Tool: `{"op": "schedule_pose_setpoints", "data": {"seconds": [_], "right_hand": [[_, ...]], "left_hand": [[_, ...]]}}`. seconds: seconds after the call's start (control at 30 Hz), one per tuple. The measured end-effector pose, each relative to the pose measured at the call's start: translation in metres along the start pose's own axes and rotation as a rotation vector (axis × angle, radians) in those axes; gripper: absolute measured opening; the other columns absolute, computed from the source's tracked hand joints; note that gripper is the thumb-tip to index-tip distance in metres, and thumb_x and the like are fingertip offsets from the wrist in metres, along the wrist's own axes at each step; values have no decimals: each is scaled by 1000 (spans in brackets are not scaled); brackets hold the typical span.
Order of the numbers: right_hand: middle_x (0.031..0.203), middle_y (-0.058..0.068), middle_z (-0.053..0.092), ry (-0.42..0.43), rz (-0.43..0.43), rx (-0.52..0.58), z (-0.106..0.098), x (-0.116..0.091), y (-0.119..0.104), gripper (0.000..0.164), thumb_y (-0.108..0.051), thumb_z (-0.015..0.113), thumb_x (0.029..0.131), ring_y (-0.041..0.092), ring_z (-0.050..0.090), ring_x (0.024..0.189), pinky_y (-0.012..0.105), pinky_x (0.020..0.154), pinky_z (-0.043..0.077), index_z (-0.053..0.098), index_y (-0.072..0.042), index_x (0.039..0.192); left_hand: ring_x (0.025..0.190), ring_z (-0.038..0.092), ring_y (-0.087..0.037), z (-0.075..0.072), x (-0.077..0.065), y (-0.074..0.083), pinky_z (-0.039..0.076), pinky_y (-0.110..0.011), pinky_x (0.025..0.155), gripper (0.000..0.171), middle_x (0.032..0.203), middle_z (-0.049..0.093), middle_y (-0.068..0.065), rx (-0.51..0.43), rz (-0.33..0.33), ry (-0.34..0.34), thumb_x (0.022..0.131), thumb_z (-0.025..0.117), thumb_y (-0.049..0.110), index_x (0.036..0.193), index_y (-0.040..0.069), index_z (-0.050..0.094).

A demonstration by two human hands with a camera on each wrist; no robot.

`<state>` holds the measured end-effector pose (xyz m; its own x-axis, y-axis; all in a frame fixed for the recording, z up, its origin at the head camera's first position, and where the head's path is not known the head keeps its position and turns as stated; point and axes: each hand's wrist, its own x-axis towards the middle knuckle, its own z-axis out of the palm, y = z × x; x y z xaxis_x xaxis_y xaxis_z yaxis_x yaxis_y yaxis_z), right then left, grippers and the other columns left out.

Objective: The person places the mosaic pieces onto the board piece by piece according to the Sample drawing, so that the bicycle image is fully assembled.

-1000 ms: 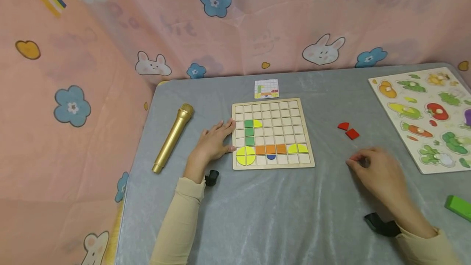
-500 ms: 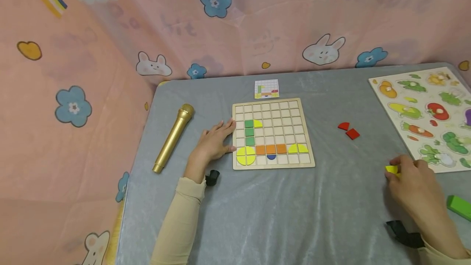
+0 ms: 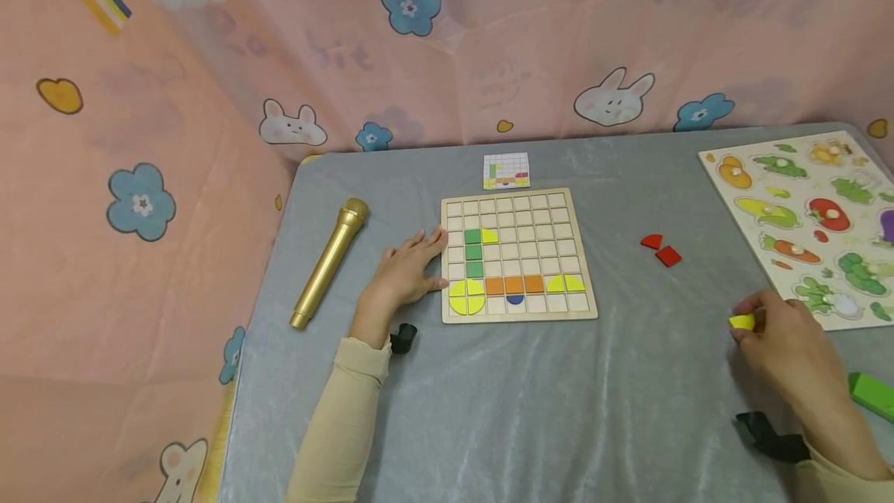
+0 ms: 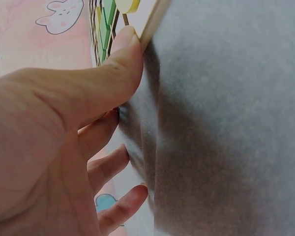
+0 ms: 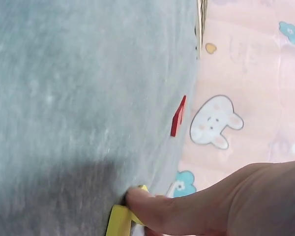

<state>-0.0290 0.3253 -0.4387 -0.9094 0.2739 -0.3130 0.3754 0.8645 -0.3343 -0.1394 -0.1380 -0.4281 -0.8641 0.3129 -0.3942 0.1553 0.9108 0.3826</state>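
Note:
My left hand (image 3: 403,274) rests at the left edge of a square wooden grid board (image 3: 520,196), thumb on its rim and fingers loosely spread in the left wrist view. On the board lie green squares (image 3: 473,252), orange squares (image 3: 514,285), yellow quarter-circles (image 3: 466,297) and a blue half-circle (image 3: 515,300). To the right, my right hand (image 3: 792,348) pinches a small yellow piece (image 3: 742,322) between thumb and fingers, close over the cloth. The right wrist view shows a second yellow face (image 5: 119,222) beside the thumb; the fingers hide part of it.
A red quarter-circle (image 3: 653,241) and a red square (image 3: 668,256) lie right of the board. A pattern card (image 3: 506,170) sits behind it, a gold microphone (image 3: 328,264) at left. At right are a vegetable puzzle board (image 3: 782,177) and a green block (image 3: 871,394).
My right hand has moved right, away from near the red pieces, and now pinches a yellow piece that was not visible a second ago. The left hand stays at the board's edge.

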Motion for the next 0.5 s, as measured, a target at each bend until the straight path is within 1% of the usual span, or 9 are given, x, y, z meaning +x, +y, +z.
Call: {"op": "schedule_pose_setpoints", "data": {"seconds": [0.1, 0.17, 0.27, 0.37, 0.5], "right_hand": [[103, 35, 61, 1, -79, 30, 0, 0, -5, 23, 2, 69, 92, 47, 58, 90, 57, 72, 46, 59, 8, 111], [99, 32, 65, 15, -153, 48, 2, 0, -11, 22, 1, 70, 92, 44, 61, 85, 53, 69, 47, 63, 8, 111], [96, 28, 66, 53, -268, 59, 10, 0, -25, 23, -1, 73, 93, 37, 59, 82, 45, 67, 44, 70, 8, 114], [94, 23, 66, 111, -374, 71, 17, 1, -42, 22, -1, 75, 92, 30, 55, 77, 37, 65, 38, 75, 6, 113], [89, 18, 67, 160, -471, 114, 22, 1, -64, 16, 0, 78, 88, 26, 54, 76, 36, 66, 37, 76, 2, 104]], "left_hand": [[167, 14, -25, 0, 0, 0, 21, -61, 127, 90, 178, 15, 8, -1, -2, 2, 97, 76, 33, 170, 25, 24], [167, 14, -25, 1, 0, 0, 21, -61, 127, 90, 178, 16, 8, -1, 0, 3, 97, 76, 33, 170, 25, 24], [167, 15, -26, 1, 0, -1, 22, -62, 126, 89, 178, 16, 7, 2, 7, 8, 98, 76, 32, 170, 24, 25], [167, 15, -26, 1, 0, -1, 23, -62, 126, 89, 178, 16, 7, 2, 10, 9, 98, 76, 32, 170, 23, 25], [167, 15, -26, 0, 0, -1, 25, -60, 124, 89, 178, 16, 6, 5, 12, 8, 98, 76, 32, 171, 23, 25]]}}
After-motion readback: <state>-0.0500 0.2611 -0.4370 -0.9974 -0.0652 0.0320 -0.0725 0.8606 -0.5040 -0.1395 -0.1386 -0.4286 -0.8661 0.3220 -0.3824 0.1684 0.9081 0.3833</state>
